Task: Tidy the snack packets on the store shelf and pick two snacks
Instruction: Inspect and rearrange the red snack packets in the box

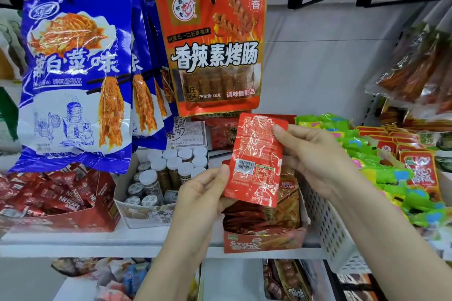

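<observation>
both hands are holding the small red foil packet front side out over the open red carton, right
Not quite. The head view shows the small red foil packet back side out, barcode facing the camera. The left hand and right hand do hold it over the open red carton.

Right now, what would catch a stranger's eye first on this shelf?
Probably the small red packet in the middle, barcode side facing us, pinched between the left hand and right hand above an open carton of snacks. Next come the big blue bags hanging upper left and the orange-red bag beside them.
</observation>
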Action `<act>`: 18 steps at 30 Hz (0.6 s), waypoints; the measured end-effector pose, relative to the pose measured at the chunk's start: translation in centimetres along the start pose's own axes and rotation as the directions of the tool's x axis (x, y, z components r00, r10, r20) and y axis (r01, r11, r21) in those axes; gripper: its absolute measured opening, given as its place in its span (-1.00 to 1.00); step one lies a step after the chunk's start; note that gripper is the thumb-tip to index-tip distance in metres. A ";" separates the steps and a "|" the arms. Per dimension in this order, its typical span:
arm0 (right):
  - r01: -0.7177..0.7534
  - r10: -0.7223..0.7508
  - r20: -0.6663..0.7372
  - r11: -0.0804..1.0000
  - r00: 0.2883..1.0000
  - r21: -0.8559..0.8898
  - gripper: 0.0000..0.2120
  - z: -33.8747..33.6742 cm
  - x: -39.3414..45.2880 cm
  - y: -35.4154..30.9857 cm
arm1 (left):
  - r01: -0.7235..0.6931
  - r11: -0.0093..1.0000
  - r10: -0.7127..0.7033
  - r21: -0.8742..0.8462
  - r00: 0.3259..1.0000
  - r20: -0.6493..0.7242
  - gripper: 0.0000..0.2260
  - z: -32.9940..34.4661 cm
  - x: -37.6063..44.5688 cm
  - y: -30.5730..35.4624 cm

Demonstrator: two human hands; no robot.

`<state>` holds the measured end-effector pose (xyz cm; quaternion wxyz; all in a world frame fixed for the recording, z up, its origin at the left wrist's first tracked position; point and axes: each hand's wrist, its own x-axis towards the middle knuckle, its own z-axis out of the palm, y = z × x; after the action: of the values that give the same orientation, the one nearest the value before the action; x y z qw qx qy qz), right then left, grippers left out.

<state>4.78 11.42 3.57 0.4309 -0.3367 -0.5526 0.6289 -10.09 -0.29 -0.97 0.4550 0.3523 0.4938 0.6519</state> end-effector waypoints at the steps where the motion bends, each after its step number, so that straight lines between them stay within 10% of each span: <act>1: -0.005 0.005 -0.009 1.000 1.000 0.010 -0.82 0.0 0.0 -0.1 | -0.003 1.000 0.003 -0.009 1.000 0.008 -0.76 0.0 -0.1 0.1; 6: -0.049 0.044 0.055 0.994 0.998 0.094 -0.82 -0.1 0.0 -0.3 | 0.093 0.986 -0.088 -0.136 0.995 0.040 -0.68 0.2 -0.1 0.1; 13: -0.040 -0.013 0.237 0.975 0.971 0.219 -0.81 1.6 -0.6 0.2 | 0.401 0.832 -0.230 -0.384 0.878 0.419 -0.70 1.0 -0.3 -0.3; 18: -0.157 0.146 0.114 0.983 0.983 0.096 -0.42 0.1 0.2 -0.4 | 0.103 0.994 -0.105 -0.045 0.994 -0.031 -0.72 0.2 0.7 -0.5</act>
<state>4.70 11.54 3.96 0.3688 -0.3204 -0.5139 0.7052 -9.97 0.51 -1.43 0.4876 0.3055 0.5047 0.6436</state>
